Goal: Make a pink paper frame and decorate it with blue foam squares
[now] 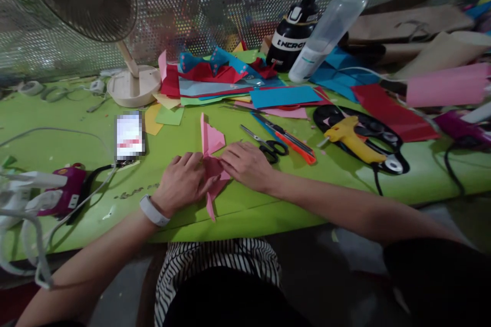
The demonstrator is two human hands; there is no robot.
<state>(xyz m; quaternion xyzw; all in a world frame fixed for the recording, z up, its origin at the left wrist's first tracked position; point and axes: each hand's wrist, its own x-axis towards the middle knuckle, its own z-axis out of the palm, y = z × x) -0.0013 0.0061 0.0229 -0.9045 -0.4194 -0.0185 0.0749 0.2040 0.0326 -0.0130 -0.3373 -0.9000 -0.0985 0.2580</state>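
Note:
A piece of pink folded paper (213, 139) lies on the green table in front of me, with pointed flaps sticking out at its far and near ends. My left hand (183, 182), with a pale band on the wrist, is closed over its left edge, thumb across the paper. From the right, the bent fingers of my right hand (245, 166) press and grip the middle of the same sheet. Both hands cover part of the folds. Just beyond my right hand lie black-handled scissors (273, 149) and an orange utility knife (295, 145).
A yellow glue gun (355, 140) rests on a black holder at right. Coloured paper (286, 96) is piled at the back, near a black bottle (291, 36) and a clear bottle (326, 38). At left are a fan (134, 84), a phone (129, 135) and a purple power strip (67, 191) with cables.

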